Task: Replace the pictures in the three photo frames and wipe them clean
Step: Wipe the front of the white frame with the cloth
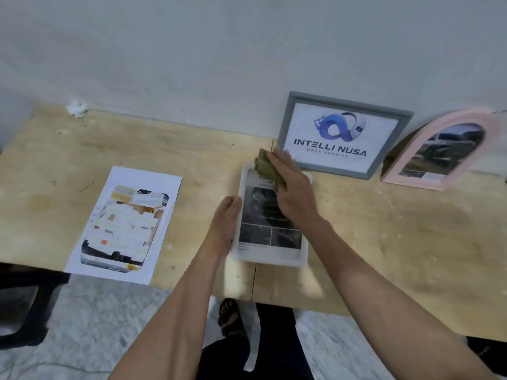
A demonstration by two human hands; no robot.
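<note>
Head view: we are wiping the white frame [270, 256] lying flat on the plywood table [384, 242].
Our right hand [292, 187] is gripping a green cloth [267, 167], fingers curled round it, pressing it on the frame's upper part; our left hand [226, 223] is resting with straight fingers against the frame's left edge. We are seeing the grey frame [344, 135] and pink arched frame [441, 150] leaning on the wall, and loose printed sheets [123, 223] lying well to the left.
</note>
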